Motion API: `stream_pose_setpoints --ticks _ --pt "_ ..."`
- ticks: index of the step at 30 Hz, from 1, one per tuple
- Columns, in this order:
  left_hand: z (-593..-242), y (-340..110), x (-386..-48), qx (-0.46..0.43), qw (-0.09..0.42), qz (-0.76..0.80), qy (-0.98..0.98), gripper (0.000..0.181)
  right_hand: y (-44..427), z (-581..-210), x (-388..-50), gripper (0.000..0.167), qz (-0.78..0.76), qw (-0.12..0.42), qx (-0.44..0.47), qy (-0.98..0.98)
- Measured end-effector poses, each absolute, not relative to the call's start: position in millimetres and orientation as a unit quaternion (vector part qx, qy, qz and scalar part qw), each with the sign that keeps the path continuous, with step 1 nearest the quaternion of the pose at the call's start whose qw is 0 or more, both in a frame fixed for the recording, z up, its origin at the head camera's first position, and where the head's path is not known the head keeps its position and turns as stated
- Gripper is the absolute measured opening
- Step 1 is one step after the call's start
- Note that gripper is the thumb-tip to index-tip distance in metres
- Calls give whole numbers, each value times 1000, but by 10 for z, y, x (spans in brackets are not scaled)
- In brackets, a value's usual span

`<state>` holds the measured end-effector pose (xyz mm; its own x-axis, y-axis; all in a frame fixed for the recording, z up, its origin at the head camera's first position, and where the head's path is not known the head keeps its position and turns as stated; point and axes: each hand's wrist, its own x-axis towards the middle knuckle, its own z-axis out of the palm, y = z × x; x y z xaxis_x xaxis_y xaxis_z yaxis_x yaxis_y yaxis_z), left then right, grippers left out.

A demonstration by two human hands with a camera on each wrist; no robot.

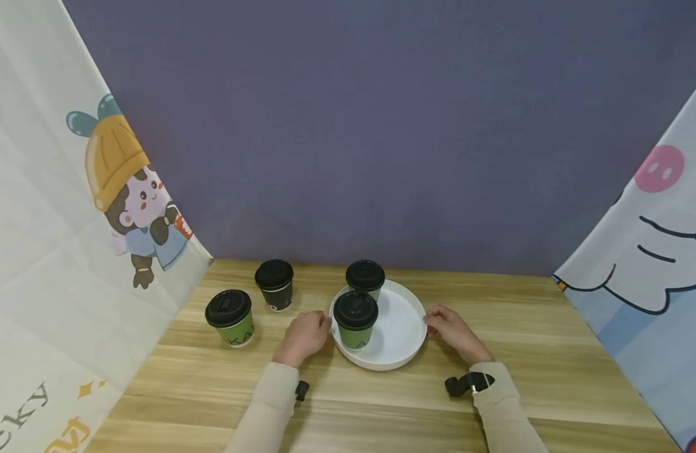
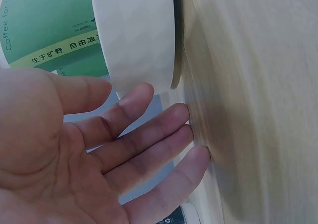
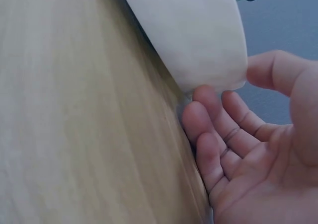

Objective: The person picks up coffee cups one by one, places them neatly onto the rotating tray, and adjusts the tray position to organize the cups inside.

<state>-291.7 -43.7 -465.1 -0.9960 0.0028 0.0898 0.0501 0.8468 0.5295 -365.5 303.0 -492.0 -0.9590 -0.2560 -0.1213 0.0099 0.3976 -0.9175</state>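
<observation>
A round white tray [image 1: 401, 333] sits on the table, carrying two green paper coffee cups with black lids. The nearer cup [image 1: 356, 336] partly hides the farther cup [image 1: 366, 277]; both stand upright on the tray's left half. At the tray's left edge, my left hand [image 1: 304, 336] holds the rim between thumb and forefinger, its other fingers loosely bent by the tabletop. My right hand [image 1: 452, 330] pinches the opposite edge, thumb [image 3: 271, 70] on the rim and fingertips against the outer wall. Part of a green cup [image 2: 54, 25] shows above the tray wall in the left wrist view.
Left of the tray stand another lidded green cup [image 1: 234, 324] and a lidded black cup [image 1: 276, 292], both upright. A grey-blue partition [image 1: 381, 138] closes off the back of the wooden table [image 1: 381, 415]. Printed cloths hang at left [image 1: 36, 251] and right [image 1: 653, 251].
</observation>
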Motion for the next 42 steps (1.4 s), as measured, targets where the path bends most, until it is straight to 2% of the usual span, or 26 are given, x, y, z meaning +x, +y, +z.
stream_pose_setpoints --ticks 7,17,20,24,29,34,39,42 --pt "-4632 -482 -2935 -20 40 -293 -955 32 3019 -4932 -3650 24 -563 125 -66 815" --pt "-4640 -528 -2955 -14 27 -340 -940 27 3056 -4905 -3619 39 -572 144 -85 803" --pt "-4622 -562 -2969 -7 43 -347 -937 23 3070 -4898 -3621 43 -576 156 -86 798" --pt "-4543 -657 -2972 18 96 -358 -929 17 3069 -4907 -3631 45 -569 161 -89 801" --pt "-4405 -785 -2939 45 181 -378 -907 13 3038 -4926 -3636 39 -569 139 -84 806" --pt "-4273 -896 -2871 48 256 -408 -875 17 3021 -4928 -3625 35 -571 125 -83 807" --pt "-4169 -1055 -2816 44 366 -365 -855 16 3024 -4945 -3639 36 -574 130 -87 804" --pt "-4136 -1170 -2792 58 402 -337 -849 15 3035 -4939 -3637 37 -575 135 -92 801"
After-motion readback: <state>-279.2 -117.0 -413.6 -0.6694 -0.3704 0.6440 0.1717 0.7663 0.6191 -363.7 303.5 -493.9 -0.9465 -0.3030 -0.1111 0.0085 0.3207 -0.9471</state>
